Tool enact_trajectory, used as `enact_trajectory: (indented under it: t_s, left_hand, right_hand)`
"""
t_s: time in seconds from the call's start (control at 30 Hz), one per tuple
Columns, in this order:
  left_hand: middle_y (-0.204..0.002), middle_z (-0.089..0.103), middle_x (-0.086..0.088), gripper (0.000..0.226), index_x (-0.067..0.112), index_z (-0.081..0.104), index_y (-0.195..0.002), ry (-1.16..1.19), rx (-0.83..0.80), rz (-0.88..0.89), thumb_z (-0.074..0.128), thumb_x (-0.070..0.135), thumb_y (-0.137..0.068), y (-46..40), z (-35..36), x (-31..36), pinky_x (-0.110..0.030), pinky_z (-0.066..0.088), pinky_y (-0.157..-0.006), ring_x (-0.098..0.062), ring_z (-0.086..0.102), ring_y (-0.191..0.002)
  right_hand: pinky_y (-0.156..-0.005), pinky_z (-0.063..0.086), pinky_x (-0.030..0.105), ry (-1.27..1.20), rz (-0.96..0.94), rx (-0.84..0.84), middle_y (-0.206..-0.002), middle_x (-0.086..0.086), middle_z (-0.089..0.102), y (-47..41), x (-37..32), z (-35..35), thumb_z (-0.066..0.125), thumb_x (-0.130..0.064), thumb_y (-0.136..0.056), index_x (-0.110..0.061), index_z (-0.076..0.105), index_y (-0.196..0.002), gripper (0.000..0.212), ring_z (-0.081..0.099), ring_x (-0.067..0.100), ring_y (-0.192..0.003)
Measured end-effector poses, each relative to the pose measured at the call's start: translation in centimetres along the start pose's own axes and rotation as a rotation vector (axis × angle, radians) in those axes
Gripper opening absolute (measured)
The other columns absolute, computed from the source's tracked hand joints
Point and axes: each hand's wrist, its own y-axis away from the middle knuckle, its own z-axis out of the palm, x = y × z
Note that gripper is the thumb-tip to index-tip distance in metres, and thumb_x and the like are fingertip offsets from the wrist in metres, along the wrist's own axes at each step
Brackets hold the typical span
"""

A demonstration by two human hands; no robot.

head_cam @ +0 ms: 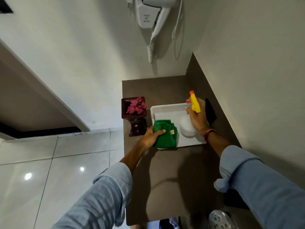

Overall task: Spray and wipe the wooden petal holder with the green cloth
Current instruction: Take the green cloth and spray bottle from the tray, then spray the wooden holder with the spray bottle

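Brown counter (165, 171) in a corner, white walls on the far and right sides. Left hand (151, 138) grips the folded green cloth (165, 134), fingers curled over its left edge, thumb on top; the cloth lies on the near left corner of the white tray (166, 108). Right hand (196, 118) is closed around the neck of the spray bottle (187, 126), a white body with a yellow trigger head and orange nozzle pointing far-left. The bottle's base sits in or just over the tray, cannot tell if it touches. Wooden petal holder (134, 116) stands upright just left of the tray at the counter's left edge: dark reddish, square top on a pedestal, pink petals (136, 107) in the top. Neither hand touches it. Dark flat object (210, 113) on the counter right of the tray, partly hidden by the right hand. Both sleeves pale blue, rolled up. Red thread band on the right wrist. White wall-mounted hair dryer (153, 12) with coiled cord on the far wall. Glossy tiled floor to the left.
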Motion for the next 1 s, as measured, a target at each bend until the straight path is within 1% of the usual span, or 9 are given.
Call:
enact_trajectory:
  t_s: [0.1,0.17,0.33,0.4,0.47,0.6,0.67,0.77,1.0]
  left_hand:
    - [-0.134,0.062,-0.023,0.039,0.003,0.054,-0.136,0.164,-0.011,-0.065,0.057,0.015,-0.099,2.4,-1.4,0.4,-0.038,0.060,-0.086,-0.035,0.063,-0.119]
    - [-0.136,0.060,-0.023,0.041,0.002,0.052,-0.138,0.250,0.008,-0.087,0.056,0.014,-0.100,3.9,-2.7,0.4,-0.041,0.059,-0.089,-0.037,0.059,-0.125]
    - [-0.132,0.064,-0.021,0.040,0.007,0.054,-0.135,0.273,0.039,-0.128,0.060,0.019,-0.097,7.2,-7.0,-0.8,-0.046,0.058,-0.091,-0.037,0.062,-0.122]
    - [-0.125,0.068,-0.019,0.043,0.009,0.055,-0.133,0.174,0.091,-0.153,0.064,0.023,-0.093,7.9,-8.7,-1.5,-0.049,0.055,-0.098,-0.036,0.066,-0.115]
    - [-0.120,0.069,-0.019,0.047,0.008,0.055,-0.132,0.106,0.167,-0.170,0.067,0.024,-0.089,8.9,-10.5,-2.6,-0.049,0.054,-0.099,-0.036,0.068,-0.110]
    - [-0.120,0.068,-0.021,0.048,0.006,0.056,-0.130,0.141,0.349,-0.168,0.067,0.020,-0.086,10.6,-14.0,-4.4,-0.049,0.056,-0.093,-0.039,0.067,-0.107]
    - [-0.116,0.069,-0.020,0.044,0.006,0.057,-0.128,0.168,0.401,-0.158,0.066,0.018,-0.086,11.3,-15.2,-4.9,-0.044,0.059,-0.083,-0.038,0.068,-0.102]
    - [-0.105,0.072,-0.016,0.037,0.009,0.059,-0.122,0.188,0.427,-0.155,0.065,0.017,-0.086,12.1,-16.4,-5.2,-0.036,0.059,-0.068,-0.033,0.070,-0.092]
    - [-0.115,0.071,-0.021,0.037,0.006,0.061,-0.122,0.210,0.440,-0.158,0.063,0.014,-0.086,12.4,-18.0,-5.9,-0.041,0.058,-0.083,-0.038,0.069,-0.101]
  right_hand:
    - [-0.104,0.052,0.041,0.053,-0.066,-0.166,-0.126,0.011,0.056,2.1,-2.7,0.9,0.053,-0.002,-0.098,-0.014,0.034,-0.156,0.062,0.058,0.028,-0.117]
    - [-0.104,0.050,0.038,0.057,-0.089,-0.213,-0.123,0.014,0.060,4.5,-4.0,1.9,0.051,-0.011,-0.093,-0.025,0.029,-0.156,0.068,0.060,0.031,-0.117]
    - [-0.095,0.058,0.048,-0.010,-0.098,-0.272,-0.110,0.007,0.068,10.5,-5.7,4.6,0.056,-0.024,-0.091,-0.055,0.050,-0.133,0.052,0.068,0.028,-0.100]
    - [-0.088,0.058,0.055,-0.008,-0.094,-0.289,-0.098,0.007,0.069,12.2,-5.6,6.0,0.060,-0.027,-0.094,-0.038,0.065,-0.118,0.027,0.068,0.028,-0.091]
    - [-0.083,0.057,0.057,0.023,-0.095,-0.317,-0.089,0.009,0.068,13.9,-5.5,7.8,0.062,-0.028,-0.097,-0.020,0.065,-0.108,0.014,0.068,0.029,-0.084]
    - [-0.083,0.056,0.057,0.041,-0.023,-0.289,-0.091,0.021,0.066,15.8,-5.5,11.3,0.062,-0.030,-0.099,-0.008,0.062,-0.110,0.025,0.065,0.038,-0.085]
    - [-0.084,0.055,0.058,0.045,0.019,-0.279,-0.091,0.024,0.065,16.2,-5.5,12.7,0.060,-0.030,-0.100,-0.006,0.061,-0.111,0.026,0.063,0.040,-0.086]
    - [-0.081,0.055,0.056,0.042,0.051,-0.267,-0.086,0.024,0.062,16.8,-5.6,14.2,0.059,-0.032,-0.100,-0.013,0.057,-0.098,0.019,0.061,0.041,-0.081]
    - [-0.078,0.059,0.051,0.099,0.141,-0.164,-0.090,0.022,0.064,17.0,-4.9,15.9,0.056,-0.041,-0.100,-0.011,0.060,-0.095,0.031,0.065,0.039,-0.084]
